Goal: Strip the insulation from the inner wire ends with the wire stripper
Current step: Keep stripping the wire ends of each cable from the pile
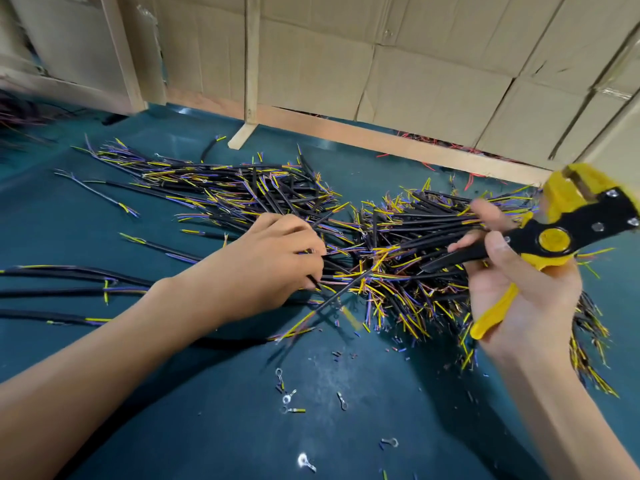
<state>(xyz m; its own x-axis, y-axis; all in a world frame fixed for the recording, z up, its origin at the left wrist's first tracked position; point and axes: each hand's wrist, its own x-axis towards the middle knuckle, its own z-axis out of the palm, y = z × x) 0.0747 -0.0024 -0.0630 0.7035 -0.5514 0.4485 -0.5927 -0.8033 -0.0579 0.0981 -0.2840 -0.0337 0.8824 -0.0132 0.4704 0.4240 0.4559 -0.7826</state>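
1. The worktop point(104, 209), covered in a dark teal mat, carries everything within arm's reach; a cardboard wall point(346, 64) on wooden battens closes off the back, probably to stop pieces sliding away.
2. Two heaps of cut cable pieces point(398, 251) lie across the middle, black jackets with yellow and purple inner wires fanning from their ends. They likely sit in heaps so one hand can draw the next piece without searching. Several longer cables point(69, 275) lie apart at the left edge.
3. The right hand point(519, 292) is raised above the right heap, palm turned towards the camera, its grip wrapped loosely around the wire stripper point(554, 237). The tool's yellow-and-black head points up and right, away from the wires, so it looks parked and ready rather than cutting.
4. The left hand point(273, 258) reaches forward, palm down, forearm low over the worktop. Its fingertips are curled into the gap between the heaps, and the grip seems to pinch one black piece point(313, 280), apparently picking out the next to strip.
5. Ring terminals point(287, 398) and tiny insulation offcuts point(356, 332) are scattered near the front edge, where stripped scraps would naturally fall.
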